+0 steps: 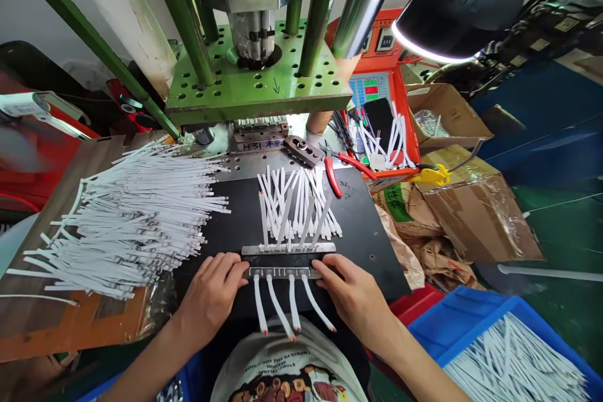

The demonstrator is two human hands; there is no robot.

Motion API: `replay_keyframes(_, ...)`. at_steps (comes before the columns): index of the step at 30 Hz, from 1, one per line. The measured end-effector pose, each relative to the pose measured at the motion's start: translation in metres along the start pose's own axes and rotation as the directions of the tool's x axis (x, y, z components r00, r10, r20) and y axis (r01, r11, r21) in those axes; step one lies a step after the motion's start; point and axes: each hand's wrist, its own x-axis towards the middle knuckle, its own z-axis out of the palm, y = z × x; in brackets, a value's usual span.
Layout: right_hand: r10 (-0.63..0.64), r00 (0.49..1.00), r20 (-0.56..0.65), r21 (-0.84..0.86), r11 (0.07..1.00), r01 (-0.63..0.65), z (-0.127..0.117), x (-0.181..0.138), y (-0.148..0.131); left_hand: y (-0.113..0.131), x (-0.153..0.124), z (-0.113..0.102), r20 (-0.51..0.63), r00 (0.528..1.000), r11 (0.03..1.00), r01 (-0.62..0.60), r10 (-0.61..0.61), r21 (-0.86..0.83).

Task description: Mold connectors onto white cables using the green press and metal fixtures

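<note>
A slotted metal bar (281, 273) lies across the black work surface in front of me, with several short white cables (274, 309) hanging from it toward my body. My left hand (211, 289) pinches the bar's left end between thumb and fingers. At the opposite end, my right hand (352, 289) is closed on the bar in the same way. Just behind it rests a second metal bar (288, 249), with several white strips standing up from it. Beyond that spreads a small bunch of white cables (301, 201).
A large heap of white cables (141, 213) covers the left side. The green press (259, 100) stands ahead, a die block (261, 138) beneath it. Red-handled pliers (333, 177) lie near the orange control box (407, 113). A blue bin (471, 320) of cables sits lower right.
</note>
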Motion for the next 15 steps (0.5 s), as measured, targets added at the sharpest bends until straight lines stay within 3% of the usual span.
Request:
replay_keyframes(3, -0.088, 0.99, -0.109, -0.009, 0.996, 0.088, -0.024, 0.018, -0.003, 0.0, 0.008, -0.017, -0.166, 0.984, 0.986, -0.042, 0.069, 0.161)
replay_keyframes(6, -0.22, 0.943, -0.251, -0.076, 0.975, 0.207, -0.051, 0.065, 0.012, -0.021, 0.041, -0.041, -0.243, 0.961, 0.974, -0.084, 0.136, 0.213)
replay_keyframes(9, -0.251, 0.921, -0.297, -0.093, 0.968, 0.233, -0.055, 0.14, 0.046, -0.066, 0.095, -0.049, -0.107, 0.993, 0.984, -0.026, 0.045, 0.174)
replay_keyframes(11, -0.124, 0.963, -0.238, -0.044, 0.992, 0.116, -0.046, 0.197, 0.07, -0.101, 0.137, -0.044, 0.005, 0.987, 0.98, 0.156, -0.158, 0.121)
replay_keyframes(15, -0.061, 0.954, -0.292, -0.04, 0.998, 0.051, -0.03, 0.29, 0.097, -0.152, 0.209, -0.027, 0.017, 0.96, 0.954, 0.276, -0.28, 0.115)
